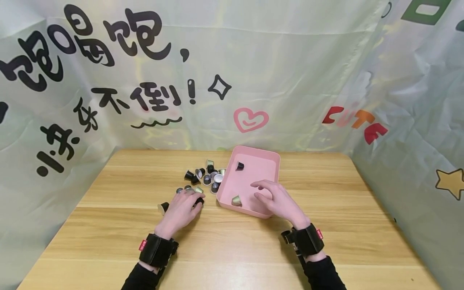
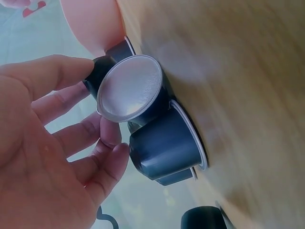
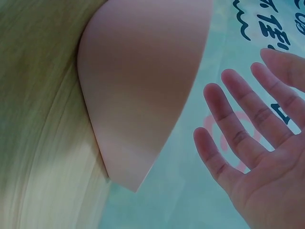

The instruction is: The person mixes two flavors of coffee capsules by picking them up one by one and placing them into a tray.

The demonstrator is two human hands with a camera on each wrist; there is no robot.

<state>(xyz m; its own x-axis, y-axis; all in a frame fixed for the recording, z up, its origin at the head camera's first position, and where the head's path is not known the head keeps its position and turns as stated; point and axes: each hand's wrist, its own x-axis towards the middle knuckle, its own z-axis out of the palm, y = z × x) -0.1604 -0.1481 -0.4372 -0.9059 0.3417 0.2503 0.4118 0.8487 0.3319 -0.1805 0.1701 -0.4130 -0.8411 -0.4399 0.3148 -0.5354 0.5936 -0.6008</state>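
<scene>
My left hand [image 1: 182, 207] is at the near side of a loose group of coffee capsules on the table. Its thumb and forefinger pinch a dark coffee capsule [image 2: 98, 71]. Right beside it in the left wrist view, another capsule [image 2: 131, 88] turns its silver foil lid to the camera, and a dark capsule [image 2: 164, 143] lies on its side near the other fingertips. Over the right part of a pink tray [image 1: 250, 151] hovers my right hand [image 1: 280, 201], fingers spread and nothing in them. Inside the tray are a black capsule [image 1: 240, 166] and a pale green capsule [image 1: 236, 200].
Several mixed capsules [image 1: 207, 179] lie heaped against the tray's left side. A lone capsule [image 1: 164, 207] sits left of my left hand. The wooden table [image 1: 232, 253] ends at a printed cloth backdrop [image 1: 290, 80] behind and at the sides.
</scene>
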